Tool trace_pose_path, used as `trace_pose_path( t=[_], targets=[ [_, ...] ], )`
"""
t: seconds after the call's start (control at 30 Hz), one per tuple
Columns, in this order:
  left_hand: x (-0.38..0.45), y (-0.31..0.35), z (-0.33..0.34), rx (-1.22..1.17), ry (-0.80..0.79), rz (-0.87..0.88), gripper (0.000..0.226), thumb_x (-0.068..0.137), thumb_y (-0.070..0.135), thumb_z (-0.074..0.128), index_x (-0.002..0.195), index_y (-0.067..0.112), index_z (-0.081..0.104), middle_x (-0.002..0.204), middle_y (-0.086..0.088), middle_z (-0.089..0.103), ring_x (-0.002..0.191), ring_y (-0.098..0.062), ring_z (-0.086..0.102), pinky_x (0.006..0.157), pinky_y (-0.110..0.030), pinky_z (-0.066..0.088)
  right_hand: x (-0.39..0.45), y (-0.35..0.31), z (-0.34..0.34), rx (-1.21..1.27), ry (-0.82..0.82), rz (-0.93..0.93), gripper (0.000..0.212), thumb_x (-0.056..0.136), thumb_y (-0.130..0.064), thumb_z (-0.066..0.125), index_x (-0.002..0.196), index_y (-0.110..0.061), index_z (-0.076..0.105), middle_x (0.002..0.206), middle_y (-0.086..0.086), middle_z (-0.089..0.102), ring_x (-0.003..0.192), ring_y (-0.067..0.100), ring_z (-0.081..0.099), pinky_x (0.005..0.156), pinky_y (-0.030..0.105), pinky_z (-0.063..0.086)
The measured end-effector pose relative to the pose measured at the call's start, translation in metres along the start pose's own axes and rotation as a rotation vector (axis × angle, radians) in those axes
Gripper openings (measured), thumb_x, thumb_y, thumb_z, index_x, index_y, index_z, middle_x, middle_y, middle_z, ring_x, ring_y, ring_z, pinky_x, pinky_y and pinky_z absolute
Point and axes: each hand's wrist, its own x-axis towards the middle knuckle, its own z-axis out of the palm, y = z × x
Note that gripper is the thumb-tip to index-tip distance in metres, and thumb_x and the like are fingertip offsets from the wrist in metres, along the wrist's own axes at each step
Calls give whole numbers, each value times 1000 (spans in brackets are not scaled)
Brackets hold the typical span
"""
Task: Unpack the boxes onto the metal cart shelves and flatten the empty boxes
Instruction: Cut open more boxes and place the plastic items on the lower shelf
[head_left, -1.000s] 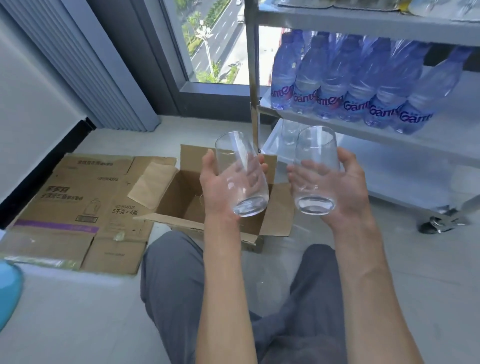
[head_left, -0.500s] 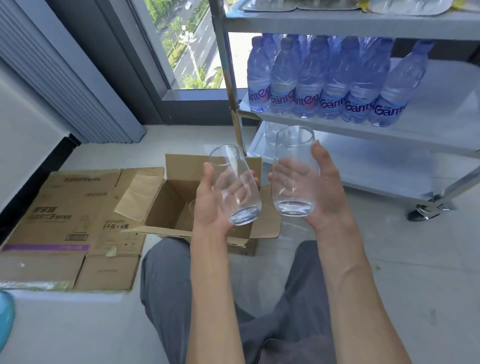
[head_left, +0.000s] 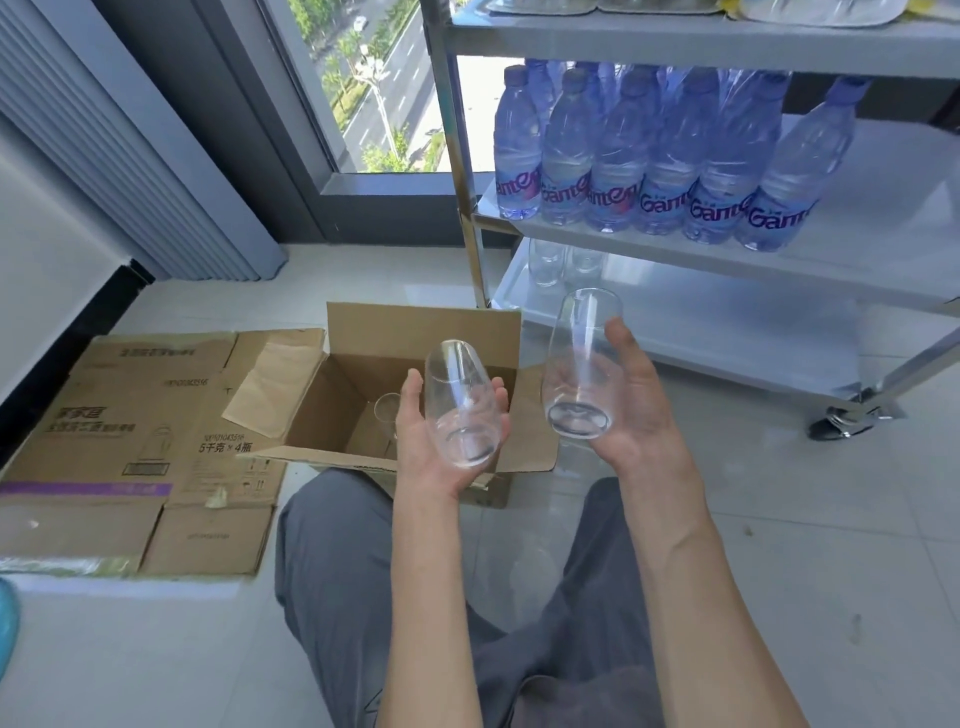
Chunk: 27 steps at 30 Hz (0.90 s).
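Forearms reach up from the bottom edge, both palms turned up toward the camera. The left hand (head_left: 441, 441) cradles a clear stemless glass (head_left: 460, 402), fingers curled loosely round its far side and thumb on the near side; the glass tilts with its mouth toward 12 o'clock. At 3 o'clock from it, the right hand (head_left: 628, 410) holds a second glass (head_left: 579, 364) the same way, nearly upright, its mouth just in front of the bottom shelf edge.

Behind the left hand sits the open cardboard box (head_left: 421, 338), flaps spread, with another glass (head_left: 385, 415) showing inside. At 9 o'clock from the box a flattened box (head_left: 119, 436) lies on the tiled floor. The metal cart (head_left: 701, 47) stands at 1 o'clock: water bottles (head_left: 665, 156) crowd its middle shelf, and two glasses (head_left: 563, 262) stand at the left end of the bottom shelf (head_left: 701, 332). Grey trousers (head_left: 332, 571) fill the lower centre.

Compared with half a second ago, the two held glasses have drawn apart: the right one has gone toward the cart while the left one sits lower over the box. The view has swung, so box and cart both appear further right.
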Motion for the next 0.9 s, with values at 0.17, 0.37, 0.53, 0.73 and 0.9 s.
trace_pose_path(
  t=[0.17,0.37,0.53,0.73,0.9],
  targets=[
    [-2,-2,3,53,-109,47,53,84,41,74,123,5,66,115,-14,64,110,-27,58,110,-36,37,3,-2,1,-393,255,-79,54,71,-49,82,113,-19,67,92,11,74,73,23,71,65,36,55],
    [1,1,3,210,-53,182,76,81,40,72,134,-7,44,117,-26,66,106,-35,68,93,-44,56,-2,-1,-12,-428,149,-60,66,73,-57,72,116,-7,65,101,21,72,87,33,72,66,34,54],
    [0,1,8,267,-156,225,90,62,42,89,131,-5,53,115,-18,62,104,-31,62,92,-41,57,-5,-1,-22,-570,254,-127,85,66,-63,77,133,-14,58,107,9,74,96,28,72,80,42,56],
    [12,-2,8,350,-109,337,73,57,48,89,115,7,71,110,-12,66,98,-25,63,98,-40,48,-7,-4,-23,-614,332,-194,63,65,-66,74,113,-27,64,124,11,65,95,20,71,78,36,56],
    [27,-5,21,652,157,527,81,46,66,82,105,12,72,116,-14,71,111,-30,67,98,-50,52,9,4,-20,-715,378,-328,54,59,-55,85,88,-17,60,86,4,60,81,20,60,82,40,54]
  ],
)
